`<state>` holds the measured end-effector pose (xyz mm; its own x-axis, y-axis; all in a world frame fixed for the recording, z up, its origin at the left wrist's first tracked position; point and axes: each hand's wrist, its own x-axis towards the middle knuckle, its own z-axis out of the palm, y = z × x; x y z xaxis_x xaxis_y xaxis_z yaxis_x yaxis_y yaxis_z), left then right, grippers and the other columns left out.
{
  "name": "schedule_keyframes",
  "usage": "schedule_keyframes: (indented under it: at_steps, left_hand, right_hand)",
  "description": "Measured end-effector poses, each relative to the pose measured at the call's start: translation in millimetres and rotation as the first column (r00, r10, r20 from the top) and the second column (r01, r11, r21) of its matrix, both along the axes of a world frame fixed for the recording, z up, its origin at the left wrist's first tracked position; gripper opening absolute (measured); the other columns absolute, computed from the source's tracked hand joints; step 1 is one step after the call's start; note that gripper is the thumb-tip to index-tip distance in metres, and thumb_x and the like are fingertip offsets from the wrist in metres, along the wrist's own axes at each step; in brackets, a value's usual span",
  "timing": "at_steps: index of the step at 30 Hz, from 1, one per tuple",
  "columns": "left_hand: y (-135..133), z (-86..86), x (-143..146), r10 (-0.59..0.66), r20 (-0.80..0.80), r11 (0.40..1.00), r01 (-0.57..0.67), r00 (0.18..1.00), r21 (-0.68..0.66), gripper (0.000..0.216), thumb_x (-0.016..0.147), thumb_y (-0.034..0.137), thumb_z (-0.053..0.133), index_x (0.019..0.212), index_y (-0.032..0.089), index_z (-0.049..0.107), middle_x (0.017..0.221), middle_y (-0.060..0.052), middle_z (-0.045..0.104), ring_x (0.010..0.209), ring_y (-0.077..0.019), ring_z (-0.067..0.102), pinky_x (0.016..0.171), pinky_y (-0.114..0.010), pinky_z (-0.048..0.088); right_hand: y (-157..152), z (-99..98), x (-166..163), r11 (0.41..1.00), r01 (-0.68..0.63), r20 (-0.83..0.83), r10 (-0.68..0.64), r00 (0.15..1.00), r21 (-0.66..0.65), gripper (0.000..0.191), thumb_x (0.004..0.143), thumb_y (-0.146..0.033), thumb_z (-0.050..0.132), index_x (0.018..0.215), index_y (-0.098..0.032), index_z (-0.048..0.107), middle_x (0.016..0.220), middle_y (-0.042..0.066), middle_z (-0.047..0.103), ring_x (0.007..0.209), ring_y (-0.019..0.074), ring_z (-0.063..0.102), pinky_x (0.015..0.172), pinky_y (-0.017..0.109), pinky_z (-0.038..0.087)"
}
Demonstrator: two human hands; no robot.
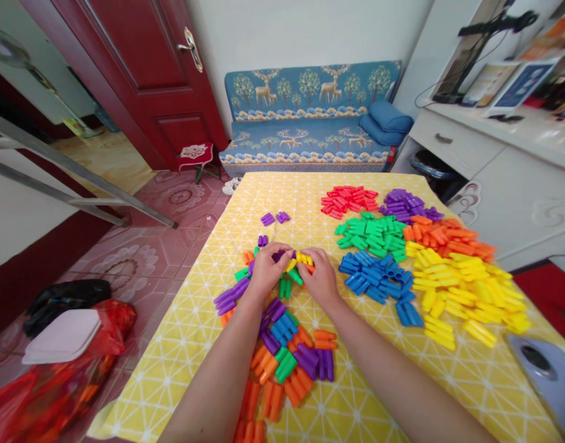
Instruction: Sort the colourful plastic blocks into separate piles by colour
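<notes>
My left hand (266, 269) and my right hand (318, 278) meet at the middle of a yellow patterned table (448, 394). Both are closed on a joined structure of coloured plastic tube blocks (297, 261), with yellow and purple pieces showing between the fingers. The structure spreads flat under my forearms, with purple, blue, orange and green pieces (287, 357). To the right lie sorted piles: blue blocks (379, 280), green blocks (370, 234), yellow blocks (462, 289), orange blocks (448, 237), red blocks (349, 200) and purple blocks (405, 205).
Loose purple blocks (274, 218) lie further back on the table. A grey object (545, 375) sits at the table's right front corner. A blue sofa (310, 123), a red door (139, 67), a white cabinet (504, 178) and bags on the floor (65, 344) surround the table.
</notes>
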<state>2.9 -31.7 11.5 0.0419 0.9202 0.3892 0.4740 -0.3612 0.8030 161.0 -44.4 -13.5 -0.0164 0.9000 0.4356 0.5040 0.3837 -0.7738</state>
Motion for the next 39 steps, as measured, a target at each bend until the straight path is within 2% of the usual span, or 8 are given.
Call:
schedule_keyframes:
  at_steps: [5, 10, 12, 16, 22, 29, 35, 39]
  left_hand:
    - [-0.5, 1.0, 1.9, -0.093, -0.102, 0.996, 0.091, 0.990, -0.023, 0.023, 0.078, 0.026, 0.068, 0.100, 0.019, 0.071, 0.101, -0.007, 0.072, 0.093, -0.0213, 0.066, 0.086, -0.034, 0.050]
    - [-2.5, 6.4, 3.0, -0.145, -0.192, 0.989, 0.143, 0.971, -0.025, 0.018, 0.078, 0.026, 0.069, 0.095, 0.022, 0.074, 0.091, -0.006, 0.075, 0.083, -0.0217, 0.067, 0.084, -0.037, 0.049]
    - [-3.7, 9.2, 3.1, -0.144, -0.181, 0.989, 0.146, 0.973, -0.002, 0.014, 0.079, 0.025, 0.068, 0.092, 0.021, 0.074, 0.088, -0.006, 0.075, 0.081, -0.0211, 0.066, 0.083, -0.037, 0.048]
    - [-5.8, 13.3, 4.0, -0.145, -0.106, 0.986, 0.153, 0.984, 0.070, 0.012, 0.081, 0.023, 0.067, 0.091, 0.020, 0.073, 0.090, -0.007, 0.073, 0.085, -0.0202, 0.065, 0.082, -0.035, 0.049]
    - [-7.9, 17.7, 7.4, -0.220, -0.001, 0.971, 0.219, 0.976, 0.099, 0.023, 0.077, 0.005, 0.060, 0.090, 0.020, 0.073, 0.091, -0.006, 0.070, 0.089, -0.0183, 0.064, 0.084, -0.032, 0.050]
    - [-7.5, 12.1, 6.1, -0.258, 0.051, 0.959, 0.249, 0.965, 0.139, 0.027, 0.077, 0.002, 0.052, 0.081, 0.020, 0.072, 0.095, -0.006, 0.069, 0.092, -0.0165, 0.065, 0.085, -0.032, 0.052]
    - [-5.2, 8.7, 4.9, -0.175, 0.004, 0.981, 0.174, 0.985, 0.087, 0.042, 0.076, 0.006, 0.058, 0.114, 0.022, 0.064, 0.110, -0.007, 0.065, 0.097, -0.0181, 0.064, 0.088, -0.034, 0.052]
    - [-3.2, 8.6, 4.7, -0.196, -0.064, 0.977, 0.201, 0.979, 0.079, 0.019, 0.080, 0.016, 0.062, 0.098, 0.020, 0.070, 0.099, -0.007, 0.070, 0.095, -0.0201, 0.065, 0.087, -0.035, 0.052]
  right_hand:
    - [-4.4, 3.1, -0.1, 0.999, -0.003, -0.191, 0.011, 0.982, 0.045, 0.023, 0.081, -0.020, 0.055, 0.103, -0.021, 0.061, 0.105, 0.007, 0.060, 0.102, 0.0199, 0.057, 0.090, 0.038, 0.049]
    - [-11.0, 8.2, -1.0, 0.997, -0.009, -0.280, 0.031, 0.959, 0.077, 0.010, 0.083, -0.019, 0.056, 0.092, -0.021, 0.059, 0.104, 0.006, 0.059, 0.104, 0.0194, 0.057, 0.090, 0.036, 0.049]
    - [-12.8, 8.9, -1.7, 0.998, -0.009, -0.310, 0.028, 0.950, 0.064, 0.005, 0.083, -0.023, 0.057, 0.089, -0.021, 0.058, 0.102, 0.006, 0.060, 0.102, 0.0192, 0.058, 0.088, 0.035, 0.050]
    - [-14.9, 9.9, -1.0, 0.999, -0.040, -0.320, 0.037, 0.947, -0.002, 0.018, 0.086, -0.031, 0.057, 0.101, -0.021, 0.058, 0.102, 0.005, 0.062, 0.095, 0.0180, 0.060, 0.083, 0.033, 0.050]
    - [-14.7, 10.6, 0.5, 0.995, -0.089, -0.269, 0.072, 0.961, -0.049, 0.024, 0.085, -0.036, 0.060, 0.104, -0.021, 0.062, 0.103, 0.006, 0.065, 0.095, 0.0189, 0.061, 0.081, 0.032, 0.050]
    - [-14.1, 8.8, -1.4, 0.986, -0.128, -0.317, 0.088, 0.944, -0.110, 0.031, 0.079, -0.037, 0.066, 0.105, -0.021, 0.059, 0.098, 0.004, 0.067, 0.087, 0.0182, 0.063, 0.079, 0.033, 0.052]
    - [-25.7, 23.4, 4.6, 0.997, 0.009, -0.223, 0.009, 0.975, 0.078, 0.027, 0.076, -0.031, 0.068, 0.100, -0.023, 0.058, 0.104, 0.005, 0.064, 0.101, 0.0210, 0.059, 0.091, 0.037, 0.048]
    - [-34.6, 45.4, 51.4, 0.963, 0.232, -0.247, -0.195, 0.949, 0.134, 0.029, 0.080, -0.034, 0.066, 0.105, -0.022, 0.058, 0.105, 0.005, 0.063, 0.100, 0.0209, 0.059, 0.091, 0.037, 0.046]
